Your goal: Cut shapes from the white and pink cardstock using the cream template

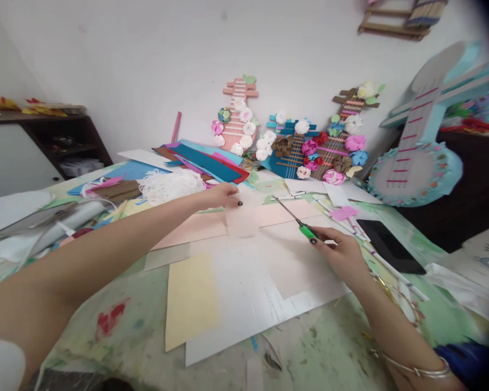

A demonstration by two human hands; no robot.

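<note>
the right hand [342, 252] is gripping the green handle of a pair of scissors [296, 219], fingers closed around it, and the blades are pointing up and left over the pink sheet [285, 212] near the middle of the desk [334, 347]. the left hand [222, 195] is reaching far across toward the back edge of the desk, its fingertips pinching the top of a small translucent paper strip [241, 221] that is lying on the pink sheet; a small black bead-like dot [240, 203] is sitting just beside the fingertips. the scissor tips are lying near the strip but apart from it.

closer to the front edge, a cream sheet [191, 298] is lying on a large white sheet [244, 304]. a white tangle of thin strips [169, 185] is lying left of the left hand, with a stack of blue, red and purple paper [212, 162] behind it. along the back edge, paper guitars decorated with flowers [301, 144] are leaning against the wall. a dark phone [389, 245] is lying toward the right edge, beside some pens [356, 225].
</note>
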